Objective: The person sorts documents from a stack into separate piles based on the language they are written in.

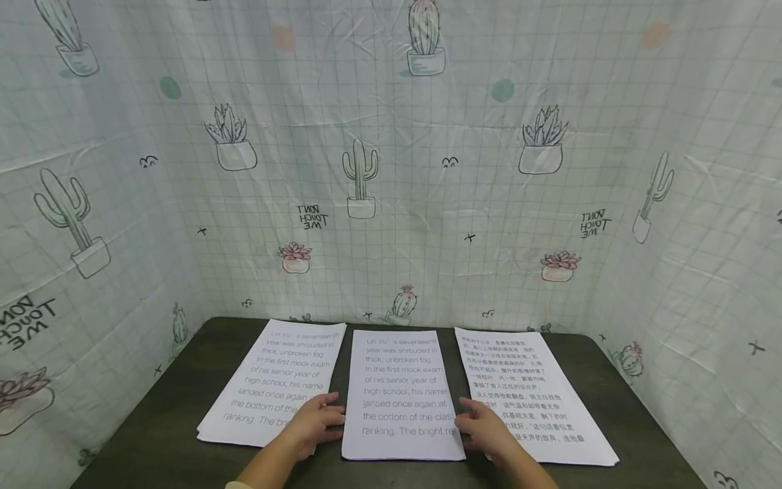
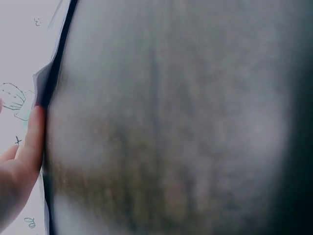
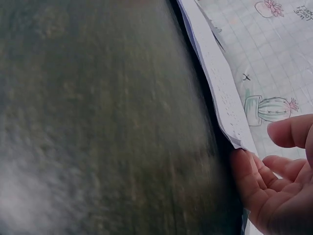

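A middle stack of white paper printed in large English text lies on the dark table, between my two hands. My left hand is at its left side, fingers loosely extended toward that edge and overlapping the lower right of the left paper stack. My right hand is at the middle stack's right edge, fingertips right at the sheets, partly over the right paper stack with Chinese text. In the right wrist view, the thumb of my right hand stands apart from the fingers, near a paper corner.
The dark wooden table shows around the stacks. A pale gridded curtain printed with cacti hangs behind the table and along both sides.
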Available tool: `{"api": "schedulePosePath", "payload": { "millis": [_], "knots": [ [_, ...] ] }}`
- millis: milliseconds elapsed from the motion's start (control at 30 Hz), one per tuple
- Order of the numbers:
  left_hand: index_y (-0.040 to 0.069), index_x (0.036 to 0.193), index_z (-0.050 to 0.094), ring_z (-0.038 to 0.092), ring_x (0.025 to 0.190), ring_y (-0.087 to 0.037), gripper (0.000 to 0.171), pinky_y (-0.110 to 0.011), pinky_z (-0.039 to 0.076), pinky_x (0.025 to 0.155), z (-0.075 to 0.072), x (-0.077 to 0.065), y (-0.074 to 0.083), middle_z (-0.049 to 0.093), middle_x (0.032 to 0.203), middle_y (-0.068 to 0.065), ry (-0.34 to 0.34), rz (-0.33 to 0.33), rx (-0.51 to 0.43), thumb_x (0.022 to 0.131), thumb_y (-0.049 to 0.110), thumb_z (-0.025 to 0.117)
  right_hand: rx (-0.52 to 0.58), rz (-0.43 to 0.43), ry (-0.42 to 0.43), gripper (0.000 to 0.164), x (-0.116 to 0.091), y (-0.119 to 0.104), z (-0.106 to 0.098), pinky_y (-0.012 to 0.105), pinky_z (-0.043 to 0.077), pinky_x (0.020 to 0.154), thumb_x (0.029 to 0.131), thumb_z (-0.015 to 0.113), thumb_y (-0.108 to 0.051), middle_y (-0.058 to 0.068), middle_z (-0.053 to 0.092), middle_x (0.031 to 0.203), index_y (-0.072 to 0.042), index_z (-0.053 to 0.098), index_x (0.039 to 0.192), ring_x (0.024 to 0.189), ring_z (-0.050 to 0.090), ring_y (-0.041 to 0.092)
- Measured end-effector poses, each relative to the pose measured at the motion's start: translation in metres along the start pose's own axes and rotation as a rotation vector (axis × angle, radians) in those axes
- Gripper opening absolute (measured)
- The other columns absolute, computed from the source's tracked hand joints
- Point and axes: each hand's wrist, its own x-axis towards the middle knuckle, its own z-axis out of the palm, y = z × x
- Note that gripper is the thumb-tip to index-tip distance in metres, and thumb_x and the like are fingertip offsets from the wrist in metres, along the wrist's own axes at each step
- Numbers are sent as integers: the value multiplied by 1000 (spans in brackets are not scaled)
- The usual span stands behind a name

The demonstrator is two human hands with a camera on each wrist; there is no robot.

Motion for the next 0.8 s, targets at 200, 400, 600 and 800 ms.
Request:
{"api": "schedulePosePath", "payload": {
  "millis": [200, 400, 600, 800],
  "knots": [
    [-19, 140, 33, 68, 102, -30, 67, -47, 57, 88, 3, -1, -1, 60, 121, -31, 33, -21, 57, 83, 1, 62, -83, 14, 26, 53, -3, 2, 4, 43, 60, 70, 86, 61, -5, 19, 64, 101, 16, 48, 133, 85, 66, 22],
    [-15, 133, 47, 69, 88, -20, 58, -45, 59, 81, 10, 0, -4, 68, 102, -17, 112, 3, 139, 81, 2, 68, -107, 27, 37, 49, -5, 1, 8, 40, 60, 66, 84, 64, -6, 16, 63, 93, 14, 54, 128, 79, 64, 20],
    [-11, 128, 53, 66, 81, -15, 54, -39, 60, 75, 14, 2, -6, 67, 94, -11, 179, 2, 189, 80, 5, 72, -157, 24, 69, 51, -7, 1, 11, 38, 60, 63, 80, 68, -5, 11, 65, 86, 12, 56, 127, 73, 64, 18],
    [-8, 125, 56, 66, 75, -15, 52, -34, 59, 70, 18, 4, -7, 66, 85, -9, 218, 1, 207, 77, 4, 72, -189, 33, 98, 52, -6, 3, 12, 34, 58, 59, 78, 72, -5, 8, 66, 80, 10, 58, 126, 69, 63, 16]
  ]
}}
